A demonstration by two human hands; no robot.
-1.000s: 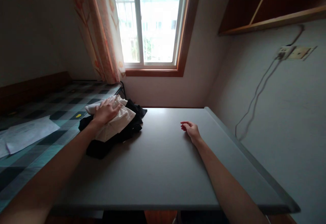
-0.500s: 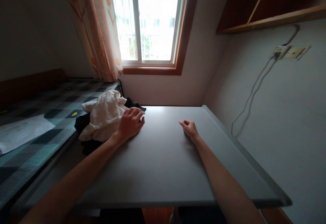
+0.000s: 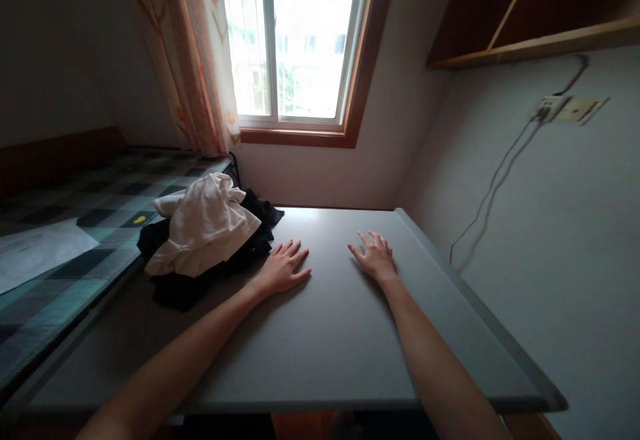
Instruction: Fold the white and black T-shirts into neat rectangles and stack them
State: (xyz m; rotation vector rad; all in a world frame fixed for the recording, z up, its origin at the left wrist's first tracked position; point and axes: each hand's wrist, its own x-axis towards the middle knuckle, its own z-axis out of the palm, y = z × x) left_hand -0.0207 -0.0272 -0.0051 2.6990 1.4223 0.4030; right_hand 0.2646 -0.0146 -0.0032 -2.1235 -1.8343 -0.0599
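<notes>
Fingers spread, my left hand [image 3: 284, 268] rests palm down on the grey table [image 3: 310, 347], holding nothing. Just to its left lies a crumpled heap: a white garment [image 3: 207, 227] on top of black clothing [image 3: 183, 291]. The kind of each garment cannot be made out. My right hand [image 3: 375, 256] is also open and empty, its fingers apart, on or just above the table right of the middle.
Along the left side, a bed with a checked cover [image 3: 105, 190] carries a white sheet of paper [image 3: 43, 250]. At the right, a cable [image 3: 487, 203] hangs from a wall socket [image 3: 553, 108]. A wooden shelf [image 3: 535, 43] juts out above. A window [image 3: 313, 47] is ahead.
My left hand has come down from beside the heap, moving right and nearer to me, and flattened on the table. My right hand has opened from closed fingers.
</notes>
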